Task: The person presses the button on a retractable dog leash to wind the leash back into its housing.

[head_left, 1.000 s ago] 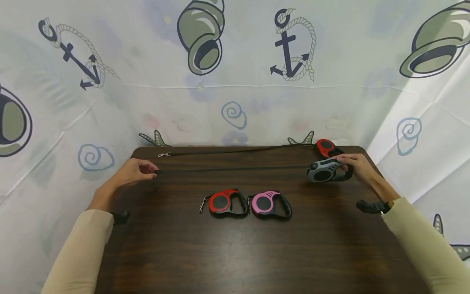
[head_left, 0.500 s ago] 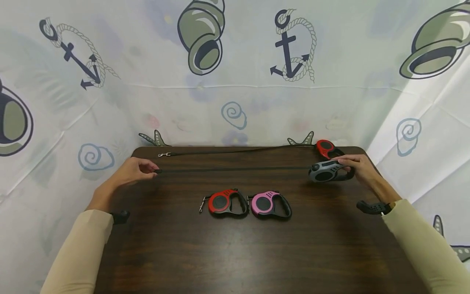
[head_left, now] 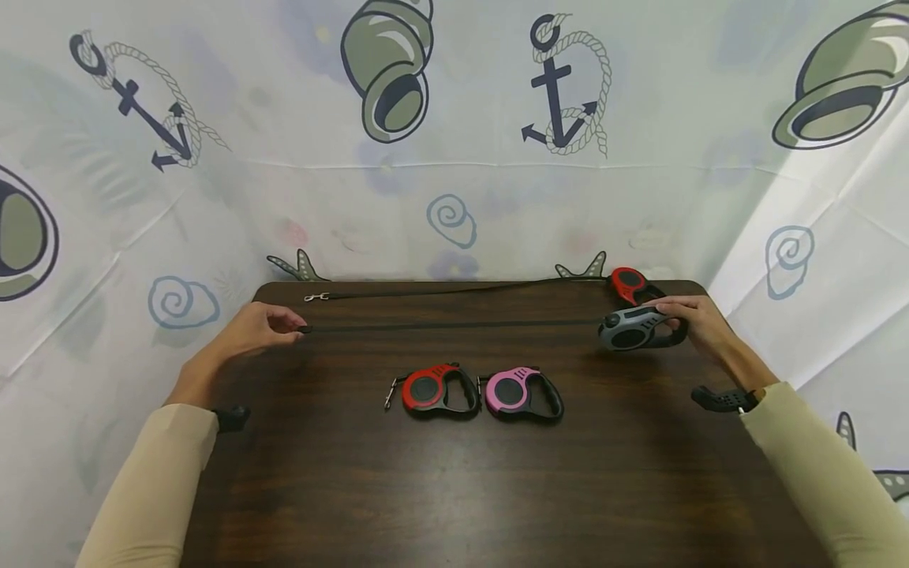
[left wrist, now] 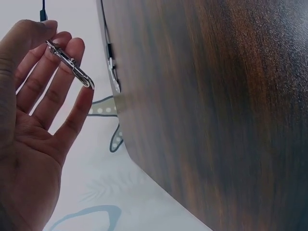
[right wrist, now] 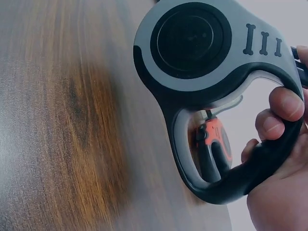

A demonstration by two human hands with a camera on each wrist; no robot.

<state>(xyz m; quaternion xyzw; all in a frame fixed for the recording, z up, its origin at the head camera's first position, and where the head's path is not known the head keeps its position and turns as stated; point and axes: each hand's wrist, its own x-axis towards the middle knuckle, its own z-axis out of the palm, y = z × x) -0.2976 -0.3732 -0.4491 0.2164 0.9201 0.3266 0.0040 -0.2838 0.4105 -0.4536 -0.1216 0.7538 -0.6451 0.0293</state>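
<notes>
Head cam: I see L hand (head_left: pixel 264 326) pinching a blk cord (head_left: pixel 454 324) by its end; it runs straight out of gray leash case (head_left: pixel 625 330), held in R hand (head_left: pixel 699 322) over tabletop (head_left: pixel 454 481). Rear red case (head_left: pixel 626 284) has own line (head_left: pixel 426 293) out too; front red case (head_left: pixel 426 390) + pink case (head_left: pixel 508 390) sit nearer, clip ends (head_left: pixel 390 394) out. L wrist cam: metal clip (left wrist: pixel 70 63) juts from pinch. R wrist cam: R hand curled round blk handle (right wrist: pixel 222 191).

The head view looks forward and down across the table (head_left: pixel 454 481), well back; the left wrist view faces the left hand (left wrist: pixel 36 144) close up, palm side, with the table's edge running steeply; the right wrist view sits close to the right hand (right wrist: pixel 288 175); all three share the table.
</notes>
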